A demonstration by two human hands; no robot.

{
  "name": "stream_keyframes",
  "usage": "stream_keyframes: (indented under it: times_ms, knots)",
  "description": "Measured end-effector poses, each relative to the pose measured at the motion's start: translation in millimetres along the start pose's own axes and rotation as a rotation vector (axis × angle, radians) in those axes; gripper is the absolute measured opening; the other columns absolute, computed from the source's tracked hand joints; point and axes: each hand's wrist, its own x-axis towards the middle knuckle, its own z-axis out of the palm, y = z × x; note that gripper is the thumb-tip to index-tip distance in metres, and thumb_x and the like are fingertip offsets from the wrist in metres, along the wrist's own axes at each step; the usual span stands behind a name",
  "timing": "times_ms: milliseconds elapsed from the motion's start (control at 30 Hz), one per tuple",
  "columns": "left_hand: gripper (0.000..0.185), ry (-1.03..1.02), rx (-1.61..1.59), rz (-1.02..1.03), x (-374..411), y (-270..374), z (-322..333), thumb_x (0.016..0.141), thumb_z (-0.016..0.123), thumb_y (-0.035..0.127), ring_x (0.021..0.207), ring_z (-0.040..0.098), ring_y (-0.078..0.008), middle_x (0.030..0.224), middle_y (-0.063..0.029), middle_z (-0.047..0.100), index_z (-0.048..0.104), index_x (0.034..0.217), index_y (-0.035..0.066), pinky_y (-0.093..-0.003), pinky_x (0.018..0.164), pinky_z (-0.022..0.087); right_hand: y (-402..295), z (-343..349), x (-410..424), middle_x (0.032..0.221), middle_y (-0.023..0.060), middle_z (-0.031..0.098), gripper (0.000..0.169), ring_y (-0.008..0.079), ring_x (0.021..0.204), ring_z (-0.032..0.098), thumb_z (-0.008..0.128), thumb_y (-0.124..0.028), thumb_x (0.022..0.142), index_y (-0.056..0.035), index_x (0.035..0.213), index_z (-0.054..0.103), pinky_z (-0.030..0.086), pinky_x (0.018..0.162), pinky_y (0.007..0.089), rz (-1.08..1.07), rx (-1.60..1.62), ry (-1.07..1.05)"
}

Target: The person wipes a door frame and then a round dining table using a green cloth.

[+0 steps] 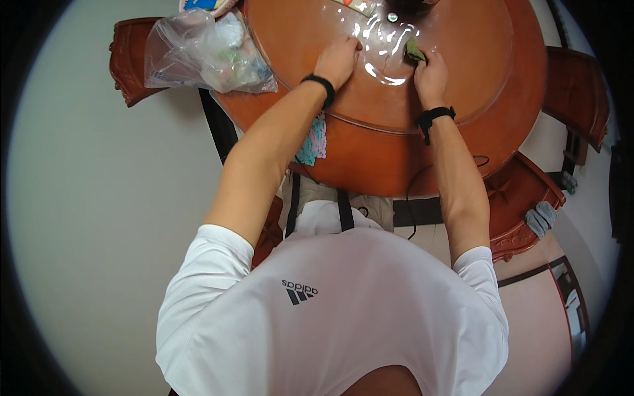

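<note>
My right hand [432, 76] grips a small, folded green piece [415, 51], perhaps cloth or a scouring pad, above the round wooden table [366, 163]. It is too small to tell its material. My left hand [338, 63] is curled on the tabletop to the left, its fingertips mostly turned out of sight, so whether it pinches anything does not show. Between both hands, bright rippled glare lies on a glossy surface [381, 54], which looks like clear film or a wet patch. A small round silvery object [392, 17] lies just beyond.
A clear plastic bag [213, 59] of mixed contents sits at the table's left edge. A crocheted mat [314, 141] hangs near my left forearm. A black cord [411, 198] trails off the front. Carved wooden chairs [574, 94] surround the table; grey socks [541, 219] lie on one.
</note>
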Motion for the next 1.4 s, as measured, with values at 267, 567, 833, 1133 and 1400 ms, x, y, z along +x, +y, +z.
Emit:
stream_keyframes:
  times_ms: [267,567,833,1133,1400]
  knots:
    - [0.018,-0.103,0.01,-0.012,18.1,-8.5,0.8,0.099,0.059,0.018,0.103,0.068,-0.0396,0.106,-0.017,0.074,0.072,0.105,0.005,-0.0486,0.089,0.054,-5.7,11.3,-2.4,0.112,0.0191,0.07,0.035,0.0407,0.107,0.066,0.062,0.0,0.087,-0.0092,0.117,0.077,0.053,0.098,0.0464,-0.056,0.009,-0.032]
    - [0.018,-0.036,-0.005,0.077,12.1,-9.9,13.0,0.098,0.062,0.02,0.101,0.069,-0.0372,0.105,-0.014,0.074,0.074,0.104,0.007,-0.0478,0.088,0.055,-24.9,22.4,-1.5,0.111,0.0172,0.069,0.035,0.0394,0.106,0.065,0.061,0.0,0.087,-0.0096,0.117,0.077,0.052,0.097,0.0453,-0.195,-0.039,-0.066]
    - [0.019,-0.122,0.049,0.042,14.0,-0.4,8.1,0.098,0.066,0.021,0.099,0.071,-0.0376,0.103,-0.0156,0.076,0.077,0.105,0.008,-0.0484,0.088,0.056,-35.0,27.3,-12.1,0.112,0.0136,0.069,0.037,0.037,0.109,0.062,0.061,0.002,0.087,-0.0107,0.118,0.076,0.051,0.098,0.0451,-0.288,-0.064,-0.107]
    - [0.021,-0.157,0.018,0.123,17.4,-6.3,6.8,0.098,0.067,0.022,0.099,0.072,-0.0387,0.103,-0.018,0.077,0.078,0.11,0.008,-0.0492,0.089,0.057,-38.2,31.8,-25.9,0.111,0.0123,0.069,0.038,0.0377,0.107,0.062,0.062,0.003,0.085,-0.0104,0.117,0.076,0.051,0.097,0.0465,-0.323,0.011,-0.115]
    - [0.022,-0.157,0.041,0.062,7.6,2.2,11.2,0.097,0.065,0.02,0.098,0.071,-0.041,0.1,-0.0204,0.075,0.076,0.11,0.007,-0.0499,0.09,0.056,-40.6,31.5,-35.8,0.112,0.0122,0.069,0.038,0.0382,0.107,0.061,0.061,0.005,0.085,-0.0084,0.118,0.074,0.051,0.097,0.0456,-0.348,0.012,-0.154]
